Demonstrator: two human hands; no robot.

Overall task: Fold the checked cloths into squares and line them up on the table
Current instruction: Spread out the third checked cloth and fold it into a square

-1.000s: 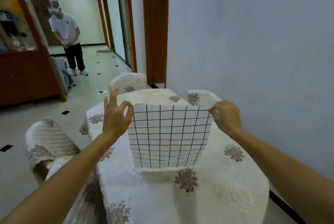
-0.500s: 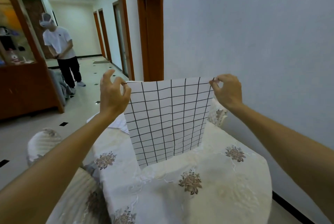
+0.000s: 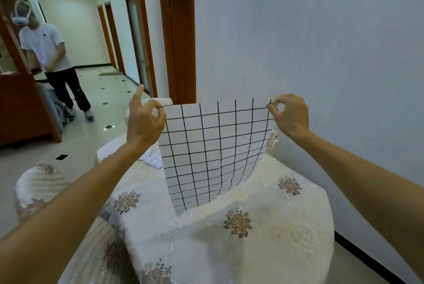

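Note:
A white cloth with a black grid hangs upright over the table, its lower edge reaching the tablecloth. My left hand pinches its top left corner between thumb and finger. My right hand pinches the top right corner the same way. Behind the hanging cloth, to its left, a second checked cloth lies flat on the table, mostly hidden.
The table wears a cream lace cloth with brown flowers and stands against a white wall on the right. Covered chairs sit at the left and far side. A person in a white shirt stands in the hallway at left.
Both hands have lifted the checked cloth from low over the table up to chest height, stretching it upright. The view has tilted up, and the person in the hallway has shifted.

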